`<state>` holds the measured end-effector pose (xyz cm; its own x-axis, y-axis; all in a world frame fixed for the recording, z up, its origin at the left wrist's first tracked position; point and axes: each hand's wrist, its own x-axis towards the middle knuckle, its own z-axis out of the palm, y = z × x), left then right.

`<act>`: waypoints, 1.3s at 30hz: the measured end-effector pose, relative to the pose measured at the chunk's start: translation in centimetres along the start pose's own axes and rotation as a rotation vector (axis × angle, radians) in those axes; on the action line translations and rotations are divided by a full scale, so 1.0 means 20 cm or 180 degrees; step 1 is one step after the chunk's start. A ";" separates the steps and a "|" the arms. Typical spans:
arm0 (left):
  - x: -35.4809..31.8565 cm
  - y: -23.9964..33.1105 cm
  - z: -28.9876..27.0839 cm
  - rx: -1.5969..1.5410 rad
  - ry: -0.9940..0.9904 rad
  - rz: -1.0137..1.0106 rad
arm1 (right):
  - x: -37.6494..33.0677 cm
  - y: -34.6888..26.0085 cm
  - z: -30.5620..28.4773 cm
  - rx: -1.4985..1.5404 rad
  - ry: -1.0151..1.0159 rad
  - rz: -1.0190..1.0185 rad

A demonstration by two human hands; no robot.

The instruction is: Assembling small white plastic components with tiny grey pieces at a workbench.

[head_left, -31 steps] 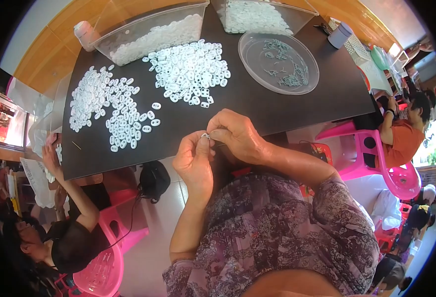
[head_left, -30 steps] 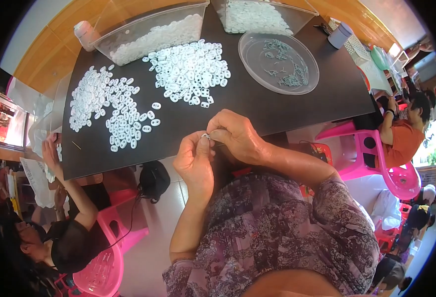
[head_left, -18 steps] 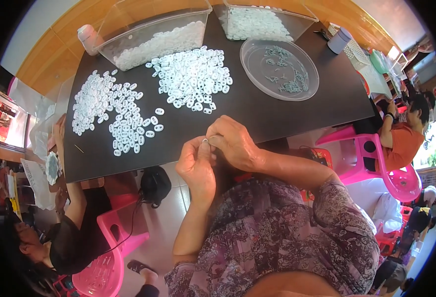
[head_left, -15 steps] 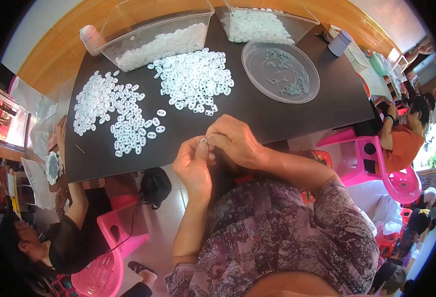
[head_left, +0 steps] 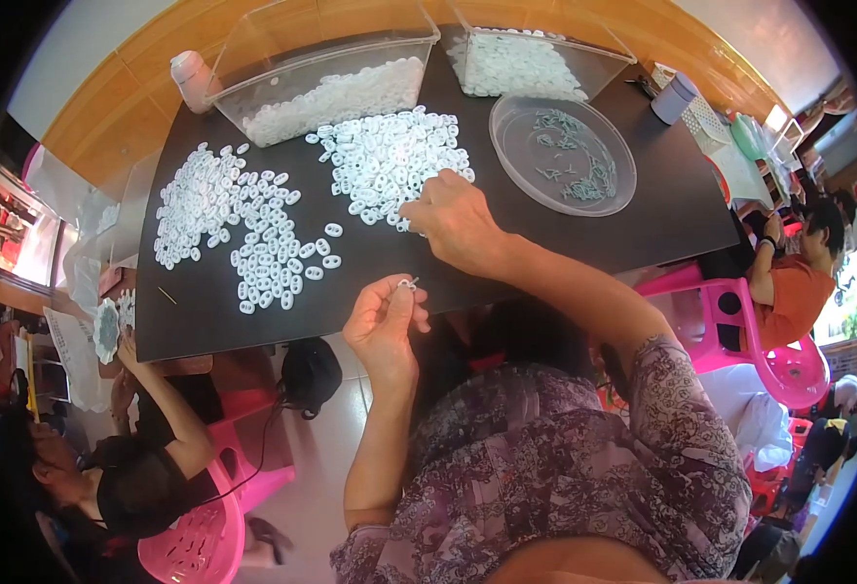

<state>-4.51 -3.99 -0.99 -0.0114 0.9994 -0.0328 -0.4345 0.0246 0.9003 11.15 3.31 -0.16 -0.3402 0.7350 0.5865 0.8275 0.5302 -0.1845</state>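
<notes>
Left hand (head_left: 382, 326) pinches small metal piece (head_left: 408, 283); right hand (head_left: 453, 219) closing fingers on white rings (head_left: 390, 161), round clear dish (head_left: 562, 154) beside, dark tabletop (head_left: 565, 243).

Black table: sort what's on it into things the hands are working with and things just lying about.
In use:
- left hand, pinching a small metal pin
- right hand, reaching into the nearer pile of white rings
- round clear dish of small dark parts

Lying about:
- white bottle
- grey cup
- pink chair
</notes>
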 end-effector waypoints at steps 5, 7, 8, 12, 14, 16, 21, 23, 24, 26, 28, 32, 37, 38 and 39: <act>0.00 0.00 -0.01 -0.0068 -0.0083 -0.0045 | 0.01 0.00 0.02 -0.0098 -0.0178 -0.0158; 0.01 -0.01 -0.02 -0.0086 -0.0081 -0.0052 | 0.02 0.00 0.02 -0.0063 -0.0266 -0.0130; 0.01 -0.01 -0.02 -0.0100 -0.0086 -0.0055 | 0.03 -0.01 0.02 -0.0059 -0.0273 -0.0131; 0.00 -0.01 -0.02 -0.0127 -0.0089 -0.0075 | 0.04 -0.01 0.02 0.0006 -0.0377 -0.0135; 0.00 -0.01 -0.02 -0.0169 -0.0085 -0.0077 | 0.04 -0.01 0.02 0.0061 -0.0419 -0.0102; 0.00 -0.01 -0.02 -0.0155 -0.0077 -0.0071 | 0.04 -0.01 0.01 0.0429 -0.0397 0.0074; 0.01 -0.01 -0.02 -0.0135 -0.0075 -0.0045 | 0.03 0.03 -0.04 0.1000 -0.0461 0.0444; 0.01 -0.01 -0.02 -0.0121 -0.0074 -0.0033 | 0.04 0.04 -0.08 0.1262 -0.0477 0.0654; 0.01 -0.01 -0.02 -0.0121 -0.0084 -0.0036 | 0.04 0.05 -0.10 0.1567 -0.0596 0.1089; 0.01 0.00 -0.02 -0.0048 -0.0078 -0.0029 | 0.04 0.06 -0.12 0.1867 -0.0707 0.1533; 0.01 0.01 -0.01 -0.0047 -0.0057 -0.0085 | 0.03 0.08 -0.13 0.2784 -0.0600 0.1836; 0.01 0.02 0.00 -0.0115 0.0012 -0.0182 | -0.02 0.04 -0.17 0.3273 -0.0636 0.2100; 0.01 0.03 0.03 -0.0231 0.0059 -0.0220 | -0.07 -0.06 -0.20 0.3710 -0.0640 0.2225; 0.01 0.03 0.04 -0.0305 0.0095 -0.0235 | -0.08 -0.08 -0.20 0.3716 -0.0633 0.2236; 0.01 0.03 0.04 -0.0293 0.0094 -0.0244 | -0.09 -0.09 -0.20 0.3732 -0.0580 0.2195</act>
<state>-4.00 -3.78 -0.07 -0.0008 0.9935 -0.1138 -0.5161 0.0971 0.8510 11.99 -0.69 2.17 -0.1463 0.9892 0.0108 0.0235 0.0144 -0.9996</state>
